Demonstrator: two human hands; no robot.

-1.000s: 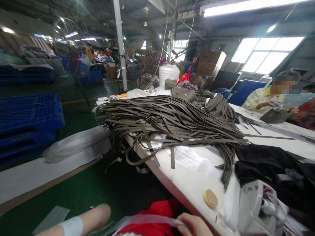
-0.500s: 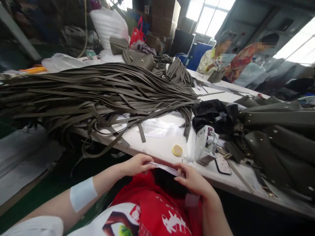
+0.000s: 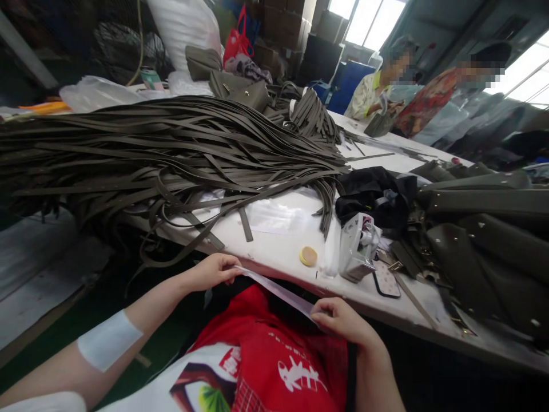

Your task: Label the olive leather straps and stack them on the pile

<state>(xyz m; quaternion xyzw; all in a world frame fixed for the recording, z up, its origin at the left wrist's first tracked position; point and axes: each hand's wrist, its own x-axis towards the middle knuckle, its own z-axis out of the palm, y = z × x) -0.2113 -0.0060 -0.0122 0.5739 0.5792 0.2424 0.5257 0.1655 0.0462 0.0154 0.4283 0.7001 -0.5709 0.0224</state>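
A thin, pale translucent strip is stretched between my two hands, in front of the table edge and above my red apron. My left hand pinches its far left end between thumb and fingers. At the lower right end, my right hand is closed on the strip with curled fingers. What exactly the strip is made of, I cannot make out. On the table just beyond lie a round yellow-rimmed disc and a tape dispenser.
A big heap of dark olive straps covers the table's left side. Dark olive bags are piled at the right, near a phone and black cloth. Two people work at the table's far end.
My hands have moved apart, the left one toward the left, so a longer length of the pale strip shows between them. The view has shifted slightly.
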